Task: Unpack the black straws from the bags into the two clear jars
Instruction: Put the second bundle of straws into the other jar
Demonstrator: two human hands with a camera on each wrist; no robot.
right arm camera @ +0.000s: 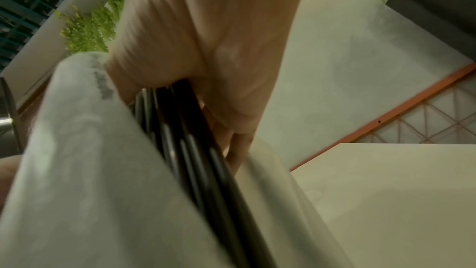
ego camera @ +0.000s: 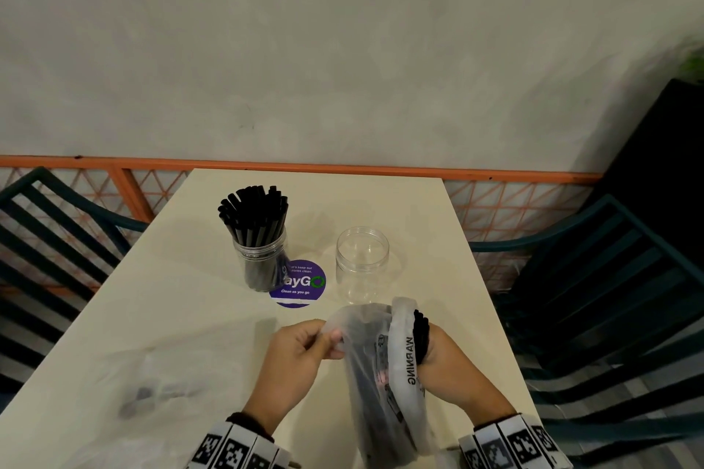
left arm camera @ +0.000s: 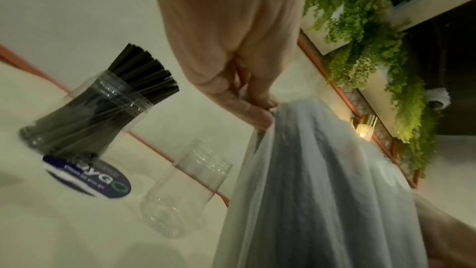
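Note:
A translucent plastic bag [ego camera: 375, 369] marked "WARNING" stands between my hands near the table's front edge. My left hand [ego camera: 304, 350] pinches the bag's open rim [left arm camera: 268, 117]. My right hand [ego camera: 438, 350] grips a bundle of black straws [ego camera: 421, 331] that sticks out of the bag's mouth; their shafts [right arm camera: 201, 150] run down inside the plastic. Behind the bag stands an empty clear jar [ego camera: 362, 263]. To its left a second clear jar [ego camera: 261, 263] is packed with upright black straws [ego camera: 253, 211].
A purple round sticker [ego camera: 301, 284] lies on the cream table [ego camera: 190, 316] between the jars. Another crumpled clear bag [ego camera: 152, 392] lies at the front left. Dark green chairs [ego camera: 609, 297] flank both sides. An orange lattice rail [ego camera: 343, 166] runs behind the table.

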